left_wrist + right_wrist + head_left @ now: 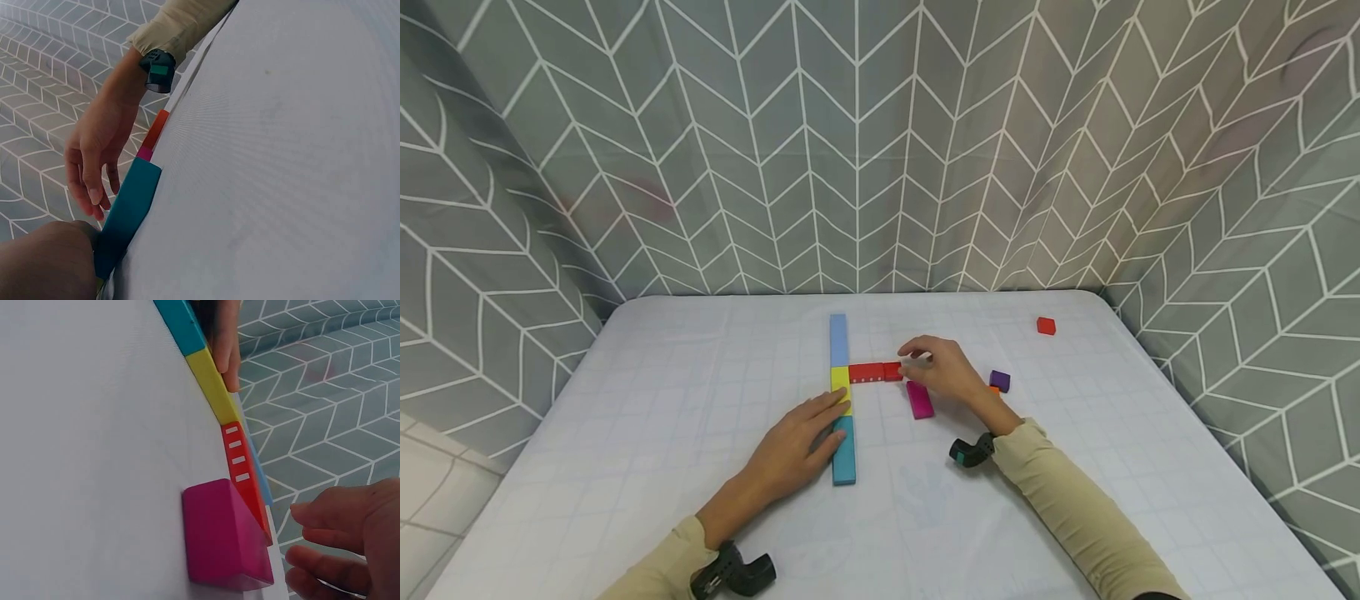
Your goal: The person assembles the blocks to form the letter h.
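Note:
A light blue block (838,340), a yellow block (840,379) and a teal block (844,458) form a straight line on the table. From the yellow block, a red block with white marks (867,373) runs right, with a small red block (892,371) at its end. My left hand (793,448) rests along the line, fingers extended, fingertips on the yellow and teal blocks. Beside the small red block, my right hand (946,367) hovers with loosely bent fingers; the right wrist view shows nothing between them. A magenta block (215,537) lies just nearer than the red ones.
Right of my right hand lie a purple block (1000,381) and an orange block (994,390), partly hidden by the wrist. Another red block (1046,326) sits near the far right corner. Patterned curtains (880,167) enclose the white-covered table (685,375).

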The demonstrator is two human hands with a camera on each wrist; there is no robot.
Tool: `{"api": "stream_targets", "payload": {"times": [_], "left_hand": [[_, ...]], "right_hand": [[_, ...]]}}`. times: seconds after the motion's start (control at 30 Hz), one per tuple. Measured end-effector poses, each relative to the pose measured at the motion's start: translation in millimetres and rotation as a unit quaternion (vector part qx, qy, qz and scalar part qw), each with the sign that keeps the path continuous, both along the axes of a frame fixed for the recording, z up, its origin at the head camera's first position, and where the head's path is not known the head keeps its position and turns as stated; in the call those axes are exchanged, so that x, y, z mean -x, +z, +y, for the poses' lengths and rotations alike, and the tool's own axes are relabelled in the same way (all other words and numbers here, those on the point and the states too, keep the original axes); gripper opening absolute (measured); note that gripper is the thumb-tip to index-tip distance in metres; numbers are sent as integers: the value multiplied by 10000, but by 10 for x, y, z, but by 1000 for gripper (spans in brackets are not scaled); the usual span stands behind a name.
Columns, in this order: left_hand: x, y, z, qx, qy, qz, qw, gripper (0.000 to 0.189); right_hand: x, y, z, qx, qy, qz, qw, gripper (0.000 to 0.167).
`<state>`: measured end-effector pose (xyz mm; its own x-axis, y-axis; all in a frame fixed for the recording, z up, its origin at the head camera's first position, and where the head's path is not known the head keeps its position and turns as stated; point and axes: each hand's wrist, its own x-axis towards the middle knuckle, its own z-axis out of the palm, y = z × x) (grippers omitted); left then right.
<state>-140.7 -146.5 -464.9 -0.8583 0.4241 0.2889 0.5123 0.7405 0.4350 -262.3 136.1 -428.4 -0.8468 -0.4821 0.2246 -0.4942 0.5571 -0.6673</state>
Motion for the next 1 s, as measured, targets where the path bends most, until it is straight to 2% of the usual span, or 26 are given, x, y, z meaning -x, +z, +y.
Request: {"api": "stream_targets", "payload": {"times": [0.4,0.73,1.0], "left_hand": [[12,-9,-10,-80,-78,163,9998,50],[18,7,-6,-79,-93,192,9997,50],[2,1,-5,-41,-44,101,9999,50]], "right_hand": [[70,103,144,149,-239,239,9993,25],[172,204,404,111,-788,599,9950,25],[247,208,599,7,-1063,654,9922,24]]}}
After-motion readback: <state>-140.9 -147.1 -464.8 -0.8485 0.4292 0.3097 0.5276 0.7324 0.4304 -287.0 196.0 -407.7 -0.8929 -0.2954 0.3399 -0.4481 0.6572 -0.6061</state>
